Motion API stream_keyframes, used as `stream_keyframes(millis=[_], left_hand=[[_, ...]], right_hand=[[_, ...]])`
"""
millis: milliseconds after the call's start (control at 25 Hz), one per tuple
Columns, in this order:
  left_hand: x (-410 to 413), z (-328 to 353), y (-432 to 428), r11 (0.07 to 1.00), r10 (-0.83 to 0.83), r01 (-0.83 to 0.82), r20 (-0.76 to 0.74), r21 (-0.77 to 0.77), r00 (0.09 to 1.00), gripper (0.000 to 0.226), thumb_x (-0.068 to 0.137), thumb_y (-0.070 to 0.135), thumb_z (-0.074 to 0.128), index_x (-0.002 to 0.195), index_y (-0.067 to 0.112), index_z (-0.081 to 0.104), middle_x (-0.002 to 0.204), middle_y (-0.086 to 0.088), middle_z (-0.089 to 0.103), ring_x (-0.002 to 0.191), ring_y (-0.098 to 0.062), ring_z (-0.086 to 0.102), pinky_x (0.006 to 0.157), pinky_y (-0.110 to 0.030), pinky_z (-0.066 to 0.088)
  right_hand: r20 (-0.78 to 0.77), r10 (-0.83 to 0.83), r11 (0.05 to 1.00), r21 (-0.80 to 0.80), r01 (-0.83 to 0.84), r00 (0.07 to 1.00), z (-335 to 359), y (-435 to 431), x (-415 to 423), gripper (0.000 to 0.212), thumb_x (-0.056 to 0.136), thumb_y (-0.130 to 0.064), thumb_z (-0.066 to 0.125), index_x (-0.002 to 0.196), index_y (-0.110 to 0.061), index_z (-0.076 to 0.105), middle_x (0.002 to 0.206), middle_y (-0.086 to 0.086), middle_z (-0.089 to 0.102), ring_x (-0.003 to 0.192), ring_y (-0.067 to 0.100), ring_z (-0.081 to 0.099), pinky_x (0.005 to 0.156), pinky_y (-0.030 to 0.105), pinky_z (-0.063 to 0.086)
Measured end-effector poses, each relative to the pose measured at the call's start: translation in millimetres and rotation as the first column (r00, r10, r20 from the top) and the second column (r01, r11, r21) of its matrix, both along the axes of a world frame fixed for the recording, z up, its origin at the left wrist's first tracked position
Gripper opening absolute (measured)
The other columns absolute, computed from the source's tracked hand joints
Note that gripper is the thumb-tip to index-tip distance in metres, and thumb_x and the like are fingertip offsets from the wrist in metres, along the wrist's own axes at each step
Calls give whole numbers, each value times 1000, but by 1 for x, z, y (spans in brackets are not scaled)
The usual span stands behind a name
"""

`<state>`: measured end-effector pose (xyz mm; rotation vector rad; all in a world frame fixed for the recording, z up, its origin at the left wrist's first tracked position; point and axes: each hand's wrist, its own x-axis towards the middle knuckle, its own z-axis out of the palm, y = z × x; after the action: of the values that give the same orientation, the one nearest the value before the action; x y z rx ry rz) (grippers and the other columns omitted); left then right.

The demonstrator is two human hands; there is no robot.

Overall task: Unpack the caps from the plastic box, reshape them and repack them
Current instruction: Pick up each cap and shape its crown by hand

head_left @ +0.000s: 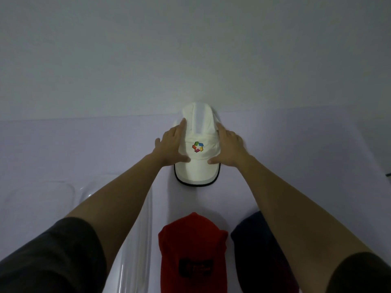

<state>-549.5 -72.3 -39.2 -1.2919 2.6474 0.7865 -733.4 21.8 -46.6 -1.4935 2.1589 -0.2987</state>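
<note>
A white cap [198, 157] with a coloured logo and a dark-edged brim lies on the pale table, its crown against the wall. My left hand [172, 145] presses flat on the cap's left side, thumb at the brim seam. My right hand [229, 145] lies flat on its right side in the same way. Both hands have their fingers spread along the crown. A red cap [191, 250] lies close to me at the bottom centre. A dark cap [251, 240] sits to its right, partly hidden by my right forearm. The clear plastic box [146, 225] is at the lower left, under my left arm.
A plain wall [190, 49] rises right behind the white cap. The pale table [63, 149] stretches left and right of my arms. A small dark object [388, 174] shows at the right edge.
</note>
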Motion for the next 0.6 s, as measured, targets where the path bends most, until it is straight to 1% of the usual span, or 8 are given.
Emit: stream_keyframes(millis=[160,240,320,400,480,520,560,600], left_hand=[[1,0,-3,982,-69,87,107,-167,992,111,67,51,75,149,21,7,143,-5,32,134,-29,25,107,-62,19],[6,0,-3,967,-86,113,127,-226,988,98,67,56,73,145,21,25,135,-3,42,129,-28,29,107,-59,19],[11,3,-1,938,-124,164,147,-304,981,77,68,57,71,130,17,48,122,-3,53,122,-27,35,106,-56,19],[15,7,4,882,-218,247,119,-402,969,56,66,53,74,100,9,66,100,-5,61,111,-30,46,100,-55,25],[19,6,6,820,-314,307,69,-483,947,44,59,44,83,74,5,67,77,-7,62,92,-35,56,85,-50,35],[19,7,6,816,-346,324,44,-478,937,42,57,41,85,69,5,67,75,-8,61,85,-35,57,79,-45,37],[19,9,6,835,-358,329,18,-440,933,39,59,38,84,72,6,68,80,-8,62,86,-34,57,77,-42,36],[19,11,7,855,-363,329,-9,-401,932,36,63,36,83,79,7,70,89,-8,64,92,-32,57,81,-40,34]], right_hand=[[-81,8,997,-77,-15,997,-7,3,7,111,56,-42,86,145,-17,23,142,7,42,132,30,34,114,48,17],[-115,21,994,-103,-33,993,-7,7,9,102,59,-43,84,142,-18,30,139,4,44,130,28,34,115,46,12],[-190,42,990,-125,-67,981,-3,13,9,89,62,-48,80,136,-19,41,132,1,51,126,24,38,113,43,11],[-308,71,979,-160,-126,949,1,18,9,69,62,-54,77,119,-21,57,119,-3,60,118,21,43,108,42,11],[-375,94,970,-176,-170,922,5,22,12,54,61,-56,76,100,-21,68,109,-4,64,111,21,46,102,40,10],[-393,94,963,-196,-183,915,5,23,13,50,59,-56,78,93,-21,72,104,-3,64,108,21,47,100,41,11],[-413,78,953,-235,-189,907,4,27,14,46,55,-55,81,85,-20,73,98,-1,63,104,22,46,99,42,13],[-414,47,940,-290,-181,909,2,31,15,44,49,-54,84,75,-21,73,96,0,61,101,22,44,98,44,15]])
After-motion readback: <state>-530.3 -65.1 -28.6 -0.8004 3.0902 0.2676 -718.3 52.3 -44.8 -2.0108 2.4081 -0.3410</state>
